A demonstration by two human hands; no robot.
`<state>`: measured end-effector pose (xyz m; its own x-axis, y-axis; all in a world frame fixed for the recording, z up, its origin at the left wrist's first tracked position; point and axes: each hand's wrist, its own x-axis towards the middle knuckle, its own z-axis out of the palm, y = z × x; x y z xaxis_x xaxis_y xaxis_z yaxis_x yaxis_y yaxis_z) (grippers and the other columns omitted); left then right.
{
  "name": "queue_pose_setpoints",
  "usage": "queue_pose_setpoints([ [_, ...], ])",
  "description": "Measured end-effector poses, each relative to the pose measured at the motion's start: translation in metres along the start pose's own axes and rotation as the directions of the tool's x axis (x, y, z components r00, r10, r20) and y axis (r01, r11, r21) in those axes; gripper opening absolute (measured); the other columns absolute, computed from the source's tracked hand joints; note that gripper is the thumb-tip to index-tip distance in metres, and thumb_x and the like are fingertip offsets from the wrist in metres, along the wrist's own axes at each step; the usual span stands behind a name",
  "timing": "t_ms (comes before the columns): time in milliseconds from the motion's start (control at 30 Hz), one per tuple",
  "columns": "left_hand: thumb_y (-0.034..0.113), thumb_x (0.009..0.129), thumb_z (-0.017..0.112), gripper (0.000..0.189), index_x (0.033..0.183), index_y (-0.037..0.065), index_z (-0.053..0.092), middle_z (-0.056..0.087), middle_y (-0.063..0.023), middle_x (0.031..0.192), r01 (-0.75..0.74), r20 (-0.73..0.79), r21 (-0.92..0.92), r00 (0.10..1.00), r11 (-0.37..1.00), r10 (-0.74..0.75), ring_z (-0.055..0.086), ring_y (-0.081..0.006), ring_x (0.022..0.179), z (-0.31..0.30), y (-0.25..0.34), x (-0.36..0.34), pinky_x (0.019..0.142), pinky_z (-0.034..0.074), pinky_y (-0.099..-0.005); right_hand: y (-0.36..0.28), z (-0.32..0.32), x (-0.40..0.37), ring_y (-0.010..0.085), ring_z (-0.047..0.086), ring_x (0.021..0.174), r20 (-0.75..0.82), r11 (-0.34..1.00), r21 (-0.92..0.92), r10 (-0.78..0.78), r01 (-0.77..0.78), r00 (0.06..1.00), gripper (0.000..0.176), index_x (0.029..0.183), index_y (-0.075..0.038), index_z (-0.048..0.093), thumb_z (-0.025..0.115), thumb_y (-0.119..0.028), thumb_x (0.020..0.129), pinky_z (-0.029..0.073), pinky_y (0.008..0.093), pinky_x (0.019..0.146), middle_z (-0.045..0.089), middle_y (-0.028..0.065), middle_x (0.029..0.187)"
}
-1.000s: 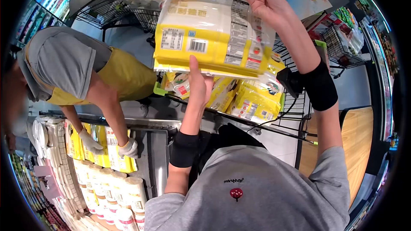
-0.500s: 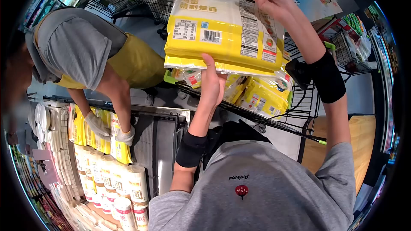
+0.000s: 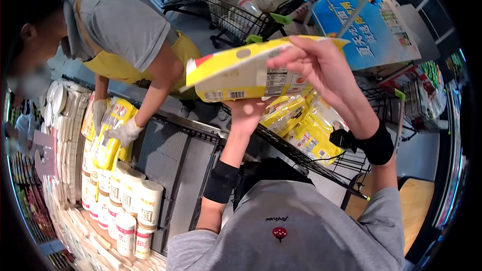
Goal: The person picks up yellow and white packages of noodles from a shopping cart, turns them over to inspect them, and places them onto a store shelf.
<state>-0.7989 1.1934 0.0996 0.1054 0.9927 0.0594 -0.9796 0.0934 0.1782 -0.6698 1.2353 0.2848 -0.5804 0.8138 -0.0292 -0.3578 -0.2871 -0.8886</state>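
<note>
A yellow and white bag of dried noodles [image 3: 246, 78] is up in front of me, tilted so that I look along it. My left hand [image 3: 246, 114] supports it from beneath, with the fingers partly hidden by the bag. My right hand [image 3: 321, 68] is at the bag's upper right side, its fingers bent over the near face and edge. Below the bag, a black wire shopping cart [image 3: 288, 148] holds several more yellow noodle bags [image 3: 314, 135].
At left, a co-worker [image 3: 120, 25] with gloved hands handles yellow bags [image 3: 113, 135] on a shelf [image 3: 173, 155], beside upright rolls of noodles [image 3: 149, 203]. Another cart [image 3: 221, 15] with white rolls stands behind. A blue sign [image 3: 361, 35] is at upper right, a wooden surface [image 3: 416, 206] at right.
The bag has tipped from facing me to nearly edge-on and come lower. My right hand has moved down with it. The co-worker's hands have drawn together, lifting yellow bags.
</note>
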Motion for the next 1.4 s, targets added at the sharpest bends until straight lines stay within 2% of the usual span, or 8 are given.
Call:
queue_pose_setpoints([
  [167,0.070,0.073,0.041,0.090,0.134,0.007,0.022,0.027,-0.0150,0.137,-0.090,0.194,-0.019,0.977,0.996,0.092,0.031,-0.0310,0.124,0.000,0.015,-0.019,0.100,0.029,-0.0523,0.021,-0.009,0.000,0.0214,0.062,0.060,0.095,0.978,-0.206,0.066,-0.045,0.993,0.037,0.079,0.011,0.057,0.042,-0.022,0.090,0.048,0.0246,0.053,0.061,0.0173,0.062],
  [267,0.060,0.080,0.039,0.077,0.133,0.007,0.024,0.030,-0.0140,0.135,-0.218,-0.041,0.157,0.973,0.963,0.227,0.035,-0.0302,0.121,0.010,0.024,-0.034,0.098,0.032,-0.0478,0.034,-0.018,-0.011,0.0254,0.063,0.064,0.194,0.961,-0.258,0.150,-0.097,0.969,0.034,0.093,0.009,0.052,0.042,-0.023,0.091,0.050,0.0299,0.057,0.061,0.0178,0.062],
  [500,0.046,0.085,0.039,0.060,0.129,0.005,0.029,0.035,-0.0140,0.131,-0.271,0.022,-0.190,0.960,0.944,0.280,0.038,-0.0296,0.118,-0.036,0.031,-0.053,0.097,0.034,-0.0462,0.109,-0.048,-0.018,0.0237,0.062,0.078,0.354,0.922,-0.257,0.370,-0.291,0.859,0.043,0.105,0.006,0.051,0.049,-0.034,0.088,0.048,0.0313,0.076,0.064,0.0154,0.078],
  [733,0.031,0.090,0.039,0.045,0.125,0.003,0.035,0.040,-0.0140,0.127,-0.102,0.293,-0.562,0.903,0.821,0.313,0.041,-0.0290,0.115,-0.090,0.017,-0.060,0.096,0.036,-0.0447,0.122,-0.042,-0.008,0.0116,0.053,0.090,0.026,0.871,-0.438,0.259,-0.222,0.965,0.037,0.107,0.000,0.056,0.057,-0.029,0.085,0.042,0.0227,0.075,0.058,0.0033,0.099],
  [867,0.027,0.089,0.040,0.030,0.105,0.002,0.044,0.054,-0.0135,0.088,-0.311,0.076,-0.415,0.925,0.855,0.373,0.052,-0.0211,0.056,-0.072,0.022,-0.066,0.046,0.046,-0.0279,0.143,-0.038,-0.005,0.0117,0.051,0.097,-0.069,0.907,-0.311,0.276,-0.284,0.959,0.036,0.111,0.001,0.053,0.061,-0.019,0.082,0.038,0.0249,0.087,0.056,0.0053,0.106],
  [1133,0.027,0.090,0.040,0.033,0.113,0.003,0.041,0.051,-0.0126,0.103,-0.566,-0.533,-0.240,0.756,0.789,0.380,0.054,-0.0236,0.081,-0.028,0.044,-0.088,0.063,0.049,-0.0320,0.172,-0.014,0.007,0.0147,0.049,0.103,0.020,0.968,-0.096,0.235,-0.232,0.972,0.038,0.115,0.000,0.047,0.059,-0.015,0.083,0.037,0.0305,0.091,0.053,0.0066,0.110],
  [1267,0.029,0.091,0.034,0.044,0.127,0.003,0.032,0.038,-0.0129,0.130,-0.440,0.131,-0.427,0.834,0.790,0.536,0.036,-0.0272,0.118,-0.108,0.053,-0.104,0.100,0.031,-0.0378,0.182,-0.004,0.018,0.0143,0.050,0.101,0.051,0.952,-0.177,0.263,-0.251,0.963,0.041,0.113,0.002,0.049,0.063,-0.017,0.080,0.036,0.0273,0.090,0.055,0.0075,0.108],
  [1400,0.031,0.092,0.030,0.045,0.130,0.005,0.030,0.033,-0.0121,0.134,-0.470,0.153,-0.452,0.797,0.758,0.585,0.031,-0.0293,0.122,-0.131,0.079,-0.119,0.101,0.027,-0.0469,0.192,0.024,0.027,0.0130,0.051,0.096,0.085,0.957,-0.218,0.215,-0.192,0.973,0.041,0.109,0.004,0.053,0.065,-0.021,0.079,0.036,0.0251,0.087,0.057,0.0078,0.105],
])
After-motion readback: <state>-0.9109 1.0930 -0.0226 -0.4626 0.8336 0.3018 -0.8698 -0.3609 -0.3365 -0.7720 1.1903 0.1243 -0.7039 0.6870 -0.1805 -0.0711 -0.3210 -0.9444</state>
